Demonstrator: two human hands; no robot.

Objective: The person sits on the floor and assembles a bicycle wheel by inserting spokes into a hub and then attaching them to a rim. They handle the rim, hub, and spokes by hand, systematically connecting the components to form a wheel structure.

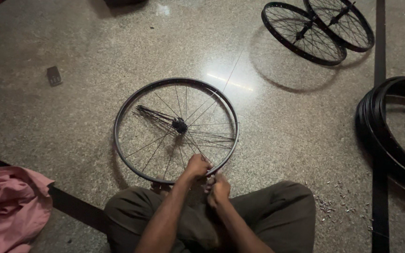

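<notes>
Both hands work the near edge of the black spoked bicycle rim (pixel 176 127) (flat on speckled stone floor (pixel 94 56)): left hand (pixel 198 166) pinches a spoke, right hand (pixel 218 188) closed beside the rim, steadying it

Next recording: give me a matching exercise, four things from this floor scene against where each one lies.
Things:
1. pink cloth
2. pile of small metal pieces
3. pair of finished wheels
4. small dark flat object

Places:
A. top right of the view
B. bottom left corner
C. upper left, alone on the floor
D. on the floor beside the person's right knee

Pairs: 1-B, 2-D, 3-A, 4-C
</notes>
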